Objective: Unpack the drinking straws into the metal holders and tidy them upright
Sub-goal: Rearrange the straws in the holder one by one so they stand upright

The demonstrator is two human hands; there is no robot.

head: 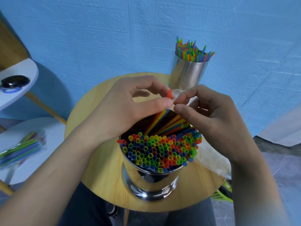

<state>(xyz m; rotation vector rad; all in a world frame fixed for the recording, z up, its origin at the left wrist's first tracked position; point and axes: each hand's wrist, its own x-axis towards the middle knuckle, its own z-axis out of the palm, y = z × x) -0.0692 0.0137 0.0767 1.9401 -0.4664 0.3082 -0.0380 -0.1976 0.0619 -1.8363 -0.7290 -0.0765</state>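
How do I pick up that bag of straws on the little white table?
Take the bag of straws round its middle, coming from above with your fingers across the straws. It lies flat on the white table, and the straws run lengthwise, so a middle grip should keep it level.

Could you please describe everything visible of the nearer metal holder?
The nearer metal holder is a shiny, mirror-like steel cup with a stepped base, upright on the wooden table. Coloured straws pack it, upright in front, slanting behind. A clear plastic wrapper, pinched above by the left hand and right hand, trails past its right rim.
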